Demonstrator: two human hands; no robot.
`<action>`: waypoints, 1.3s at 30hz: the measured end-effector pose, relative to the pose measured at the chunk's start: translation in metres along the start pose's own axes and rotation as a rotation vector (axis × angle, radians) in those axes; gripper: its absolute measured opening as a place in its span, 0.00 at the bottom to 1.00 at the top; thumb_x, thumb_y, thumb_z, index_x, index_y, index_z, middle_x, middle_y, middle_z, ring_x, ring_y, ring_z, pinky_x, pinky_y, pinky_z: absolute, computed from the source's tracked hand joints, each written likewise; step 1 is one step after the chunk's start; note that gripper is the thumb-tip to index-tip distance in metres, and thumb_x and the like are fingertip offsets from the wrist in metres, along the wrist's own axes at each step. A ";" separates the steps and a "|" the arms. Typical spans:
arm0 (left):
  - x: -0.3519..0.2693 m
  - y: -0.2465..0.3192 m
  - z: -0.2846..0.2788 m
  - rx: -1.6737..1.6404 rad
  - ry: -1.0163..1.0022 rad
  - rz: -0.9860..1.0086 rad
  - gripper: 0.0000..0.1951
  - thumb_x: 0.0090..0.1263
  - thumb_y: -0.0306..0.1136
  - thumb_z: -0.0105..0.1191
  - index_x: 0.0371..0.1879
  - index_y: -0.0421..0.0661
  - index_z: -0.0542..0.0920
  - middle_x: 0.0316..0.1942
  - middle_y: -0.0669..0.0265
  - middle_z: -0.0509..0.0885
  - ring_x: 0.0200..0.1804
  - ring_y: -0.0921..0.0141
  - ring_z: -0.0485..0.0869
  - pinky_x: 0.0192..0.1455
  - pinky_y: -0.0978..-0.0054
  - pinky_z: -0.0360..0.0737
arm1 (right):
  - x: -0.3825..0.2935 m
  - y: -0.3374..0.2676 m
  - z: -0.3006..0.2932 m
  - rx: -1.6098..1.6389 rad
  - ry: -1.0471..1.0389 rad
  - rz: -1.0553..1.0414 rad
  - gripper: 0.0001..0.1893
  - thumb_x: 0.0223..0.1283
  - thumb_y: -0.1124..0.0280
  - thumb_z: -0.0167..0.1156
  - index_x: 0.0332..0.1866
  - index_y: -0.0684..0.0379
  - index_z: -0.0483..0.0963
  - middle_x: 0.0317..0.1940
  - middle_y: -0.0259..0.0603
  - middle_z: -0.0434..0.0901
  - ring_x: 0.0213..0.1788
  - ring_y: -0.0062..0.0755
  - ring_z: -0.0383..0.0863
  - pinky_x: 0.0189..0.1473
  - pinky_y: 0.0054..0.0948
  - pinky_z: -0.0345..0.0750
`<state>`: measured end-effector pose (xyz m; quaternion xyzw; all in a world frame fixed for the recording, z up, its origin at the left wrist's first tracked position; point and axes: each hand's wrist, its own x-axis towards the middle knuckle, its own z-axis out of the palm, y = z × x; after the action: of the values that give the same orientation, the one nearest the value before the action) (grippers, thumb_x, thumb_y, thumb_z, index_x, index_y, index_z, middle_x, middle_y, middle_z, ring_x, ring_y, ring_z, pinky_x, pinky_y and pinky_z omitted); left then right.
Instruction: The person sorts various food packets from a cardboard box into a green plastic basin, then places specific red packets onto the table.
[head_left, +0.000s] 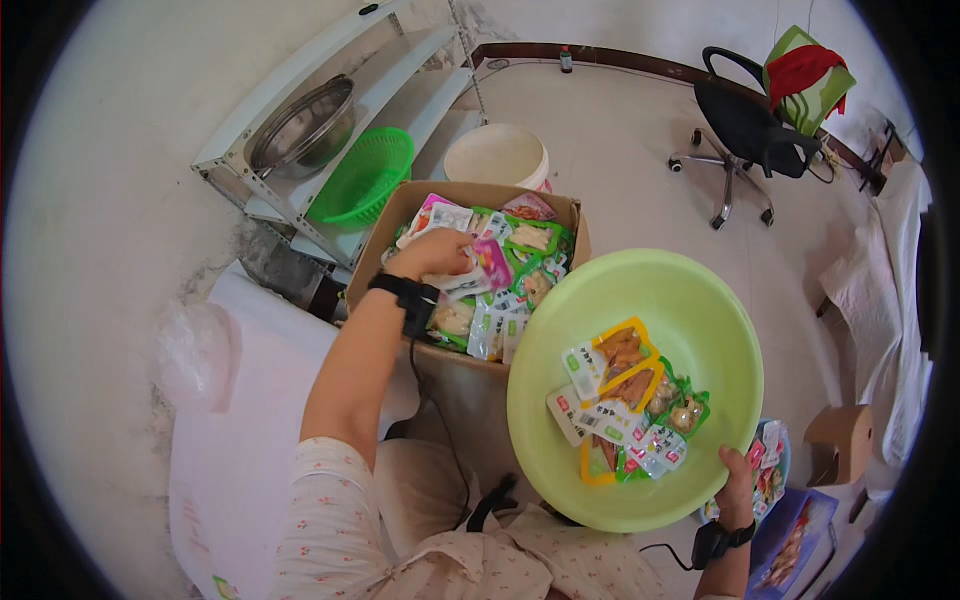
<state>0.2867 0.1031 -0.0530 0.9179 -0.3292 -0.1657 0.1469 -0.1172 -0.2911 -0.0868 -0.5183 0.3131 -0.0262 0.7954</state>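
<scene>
My left hand (435, 253) is over an open cardboard box (375, 251), with its fingers closed on a pink-and-white food packet (491, 264). Several vacuum-sealed food packets (531, 237), many edged in green, fill the box. My right hand (733, 486) grips the rim of a light green plastic basin (705, 315) at its lower right, the thumb inside. In the basin lies a loose pile of packets: yellow-edged ones (626, 349) with brown food and green-edged ones (684, 414) with pale food. The basin overlaps the box's right front corner in view.
A metal shelf rack (431, 90) at the upper left holds a steel bowl (315, 127) and a green plastic basket (371, 172). Behind the box stands a white bucket (499, 154). An office chair (739, 127) is at the upper right. A blue-purple crate (814, 514) sits at the lower right.
</scene>
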 end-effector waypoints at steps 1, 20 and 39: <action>-0.005 0.009 -0.012 -0.293 -0.011 -0.062 0.07 0.54 0.34 0.54 0.25 0.43 0.75 0.19 0.67 0.77 0.22 0.74 0.75 0.25 0.76 0.71 | -0.001 0.000 0.001 0.002 0.005 0.005 0.23 0.48 0.68 0.53 0.51 0.65 0.63 0.40 0.42 0.73 0.40 0.32 0.75 0.42 0.29 0.73; 0.027 -0.057 0.044 0.010 0.481 -0.791 0.32 0.44 0.47 0.61 0.48 0.42 0.70 0.52 0.52 0.69 0.56 0.55 0.67 0.55 0.58 0.64 | -0.011 -0.008 0.016 -0.069 -0.004 -0.054 0.20 0.50 0.65 0.51 0.48 0.66 0.66 0.39 0.41 0.75 0.39 0.31 0.76 0.40 0.27 0.73; 0.028 -0.097 0.036 -0.480 0.463 -0.666 0.28 0.37 0.34 0.67 0.41 0.40 0.71 0.33 0.56 0.78 0.35 0.58 0.79 0.35 0.68 0.77 | -0.012 -0.010 0.019 -0.063 -0.047 -0.054 0.21 0.50 0.65 0.50 0.48 0.67 0.66 0.37 0.43 0.76 0.38 0.32 0.76 0.42 0.26 0.72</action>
<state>0.3469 0.1508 -0.1286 0.9264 0.0721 -0.0660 0.3636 -0.1139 -0.2763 -0.0674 -0.5517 0.2811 -0.0255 0.7848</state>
